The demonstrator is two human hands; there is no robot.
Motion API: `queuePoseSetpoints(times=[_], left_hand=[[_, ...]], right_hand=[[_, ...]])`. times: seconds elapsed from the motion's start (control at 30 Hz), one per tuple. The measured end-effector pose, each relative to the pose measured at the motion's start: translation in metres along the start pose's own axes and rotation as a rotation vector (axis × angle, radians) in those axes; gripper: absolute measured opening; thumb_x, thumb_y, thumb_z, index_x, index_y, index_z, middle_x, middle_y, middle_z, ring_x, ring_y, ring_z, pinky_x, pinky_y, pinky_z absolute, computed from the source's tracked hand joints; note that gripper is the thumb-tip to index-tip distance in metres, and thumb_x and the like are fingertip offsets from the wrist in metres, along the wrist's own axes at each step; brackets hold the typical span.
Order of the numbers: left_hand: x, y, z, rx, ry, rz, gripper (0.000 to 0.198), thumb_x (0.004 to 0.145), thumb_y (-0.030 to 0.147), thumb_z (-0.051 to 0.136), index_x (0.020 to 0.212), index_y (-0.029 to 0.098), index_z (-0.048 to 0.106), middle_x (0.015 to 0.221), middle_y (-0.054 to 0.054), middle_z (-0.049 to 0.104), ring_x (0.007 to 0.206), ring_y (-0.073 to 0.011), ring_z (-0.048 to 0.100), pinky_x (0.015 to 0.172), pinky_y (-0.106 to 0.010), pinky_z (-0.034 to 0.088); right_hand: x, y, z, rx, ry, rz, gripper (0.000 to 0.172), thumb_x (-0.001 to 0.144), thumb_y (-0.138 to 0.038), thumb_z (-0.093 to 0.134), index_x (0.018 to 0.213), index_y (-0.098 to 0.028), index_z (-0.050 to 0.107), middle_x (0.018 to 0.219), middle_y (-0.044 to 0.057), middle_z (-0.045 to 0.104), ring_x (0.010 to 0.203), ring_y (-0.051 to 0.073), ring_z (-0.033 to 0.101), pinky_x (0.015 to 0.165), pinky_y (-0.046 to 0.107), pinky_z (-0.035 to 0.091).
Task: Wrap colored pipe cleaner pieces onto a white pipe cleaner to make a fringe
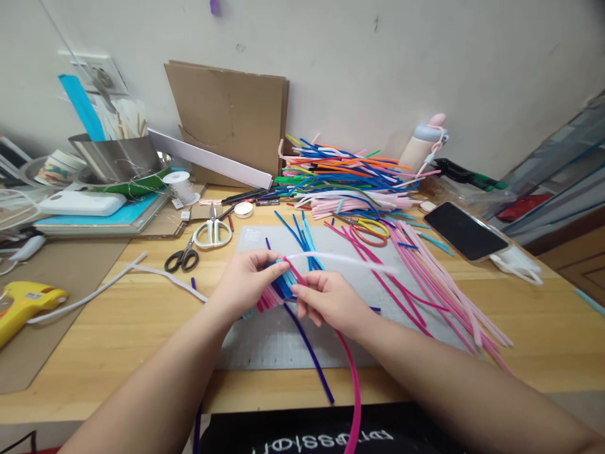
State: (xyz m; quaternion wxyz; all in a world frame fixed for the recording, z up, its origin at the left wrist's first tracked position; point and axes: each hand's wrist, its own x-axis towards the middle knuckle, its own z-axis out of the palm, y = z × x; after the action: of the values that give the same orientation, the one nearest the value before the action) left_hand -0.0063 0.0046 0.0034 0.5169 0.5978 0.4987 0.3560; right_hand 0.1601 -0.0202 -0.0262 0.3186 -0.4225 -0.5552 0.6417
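Head view. The left hand (248, 277) is closed around a bundle of pipe cleaners (280, 285), blue and pink, held just above the grey cutting mat (283, 347) at the middle of the desk (543, 328). The right hand (331, 302) pinches a hot-pink pipe cleaner (353, 378) where it meets the bundle; its free length curves down past the desk's near edge. A white pipe cleaner (340, 260) projects rightward from the bundle. Loose pink strands (439, 284) lie to the right. The scissors (213, 232) and a yellow glue gun (23, 302) lie to the left.
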Motion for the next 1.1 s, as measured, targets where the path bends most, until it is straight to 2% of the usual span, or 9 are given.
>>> queuePoseSetpoints(times=[0.13, 0.33, 0.43, 0.6, 0.7, 0.8, 0.9, 1.0, 1.1], left_hand=[[0.0, 0.001, -0.001, -0.113, 0.064, -0.041, 0.027, 0.067, 0.037, 0.065, 0.076, 0.012, 0.062, 0.065, -0.003, 0.065, 0.052, -0.0129, 0.058, 0.053, -0.025, 0.049], [-0.001, 0.006, -0.001, -0.243, 0.144, -0.077, 0.03, 0.063, 0.035, 0.07, 0.081, 0.012, 0.063, 0.063, -0.001, 0.064, 0.049, -0.0119, 0.057, 0.051, -0.025, 0.051], [-0.002, 0.008, -0.001, -0.259, 0.154, -0.058, 0.029, 0.063, 0.034, 0.069, 0.08, 0.012, 0.062, 0.062, 0.0, 0.064, 0.046, -0.0113, 0.057, 0.049, -0.024, 0.05], [-0.003, 0.008, -0.003, -0.32, 0.239, 0.011, 0.026, 0.063, 0.033, 0.07, 0.077, 0.013, 0.062, 0.063, 0.0, 0.064, 0.049, -0.0102, 0.058, 0.048, -0.021, 0.05], [-0.003, 0.007, -0.006, -0.342, 0.275, 0.038, 0.024, 0.064, 0.033, 0.07, 0.076, 0.013, 0.063, 0.063, 0.0, 0.065, 0.051, -0.0107, 0.059, 0.051, -0.021, 0.05], [-0.003, 0.007, -0.008, -0.348, 0.295, 0.041, 0.022, 0.065, 0.032, 0.069, 0.076, 0.014, 0.063, 0.061, 0.001, 0.064, 0.05, -0.0101, 0.059, 0.051, -0.021, 0.05], [-0.003, 0.008, -0.009, -0.346, 0.258, 0.014, 0.022, 0.064, 0.032, 0.07, 0.075, 0.014, 0.063, 0.062, 0.0, 0.064, 0.051, -0.0092, 0.058, 0.051, -0.019, 0.048], [-0.003, 0.009, -0.008, -0.308, 0.167, -0.039, 0.024, 0.063, 0.032, 0.071, 0.075, 0.013, 0.063, 0.061, 0.0, 0.064, 0.05, -0.0099, 0.057, 0.05, -0.019, 0.047], [-0.004, 0.01, -0.006, -0.259, 0.12, -0.059, 0.024, 0.063, 0.033, 0.07, 0.073, 0.013, 0.062, 0.061, 0.0, 0.063, 0.049, -0.0103, 0.056, 0.05, -0.021, 0.047]], right_hand=[[0.001, 0.002, 0.001, 0.067, 0.053, -0.036, 0.021, 0.083, -0.036, 0.047, 0.09, -0.017, 0.048, 0.056, -0.004, 0.059, 0.031, 0.003, 0.041, 0.033, 0.015, 0.027], [0.001, -0.004, -0.002, 0.062, 0.08, -0.047, 0.015, 0.082, -0.031, 0.049, 0.082, -0.017, 0.048, 0.056, -0.005, 0.055, 0.032, 0.002, 0.04, 0.032, 0.013, 0.027], [-0.001, -0.013, -0.008, 0.051, -0.011, -0.023, 0.013, 0.081, -0.028, 0.051, 0.08, -0.015, 0.051, 0.062, -0.002, 0.058, 0.034, 0.001, 0.043, 0.032, 0.012, 0.027], [-0.001, -0.029, -0.035, 0.182, -0.286, 0.123, 0.018, 0.082, -0.027, 0.051, 0.093, -0.014, 0.055, 0.061, -0.002, 0.058, 0.031, 0.001, 0.043, 0.026, 0.011, 0.019], [0.001, -0.032, -0.055, 0.16, -0.334, 0.151, 0.017, 0.082, -0.027, 0.052, 0.089, -0.013, 0.056, 0.058, -0.003, 0.057, 0.029, 0.0, 0.04, 0.024, 0.01, 0.019], [0.001, -0.031, -0.071, 0.006, -0.412, 0.208, 0.018, 0.081, -0.027, 0.054, 0.09, -0.012, 0.056, 0.057, -0.003, 0.057, 0.031, 0.002, 0.044, 0.027, 0.011, 0.028], [0.001, -0.03, -0.069, -0.134, -0.502, 0.229, 0.02, 0.08, -0.028, 0.055, 0.094, -0.012, 0.056, 0.068, 0.001, 0.062, 0.049, 0.007, 0.059, 0.043, 0.015, 0.045], [0.001, -0.026, -0.049, -0.031, -0.341, 0.128, 0.024, 0.083, -0.031, 0.05, 0.101, -0.015, 0.052, 0.077, 0.004, 0.064, 0.064, 0.01, 0.063, 0.055, 0.02, 0.05], [0.0, -0.017, -0.022, 0.128, -0.165, 0.05, 0.019, 0.082, -0.031, 0.052, 0.095, -0.017, 0.05, 0.073, 0.002, 0.063, 0.058, 0.011, 0.063, 0.052, 0.023, 0.051]])
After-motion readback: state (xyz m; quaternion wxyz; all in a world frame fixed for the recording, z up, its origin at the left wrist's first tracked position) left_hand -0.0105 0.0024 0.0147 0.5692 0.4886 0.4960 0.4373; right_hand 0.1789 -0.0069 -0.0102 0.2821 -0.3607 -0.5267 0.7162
